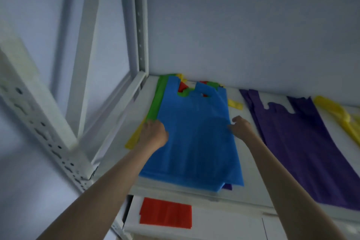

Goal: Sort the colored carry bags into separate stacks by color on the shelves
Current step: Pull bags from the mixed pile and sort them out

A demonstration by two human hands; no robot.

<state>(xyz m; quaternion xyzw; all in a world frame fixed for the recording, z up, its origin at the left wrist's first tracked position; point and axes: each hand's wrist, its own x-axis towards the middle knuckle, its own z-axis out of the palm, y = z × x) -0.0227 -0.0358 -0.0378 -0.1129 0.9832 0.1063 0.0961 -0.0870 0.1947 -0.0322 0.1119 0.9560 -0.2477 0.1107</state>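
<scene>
Both hands reach onto the upper shelf [251,198] of a white metal rack. The left hand [153,134] is curled closed on the left edge of the blue bag [194,138], which lies flat on top of a mixed pile at the far left of the shelf. The right hand [240,125] pinches the same bag at its right edge, fingers drawn narrow. Under the blue bag, a green bag [154,105] shows along the left side, a yellow bag [134,138] protrudes near the left hand, and red shows through the handle cut-outs at the far end. To the right, well apart, lies a purple stack [296,146]. A yellow stack [342,119] lies at the far right edge. On the lower shelf [224,224], near the left, lies 1 red stack [165,213].
</scene>
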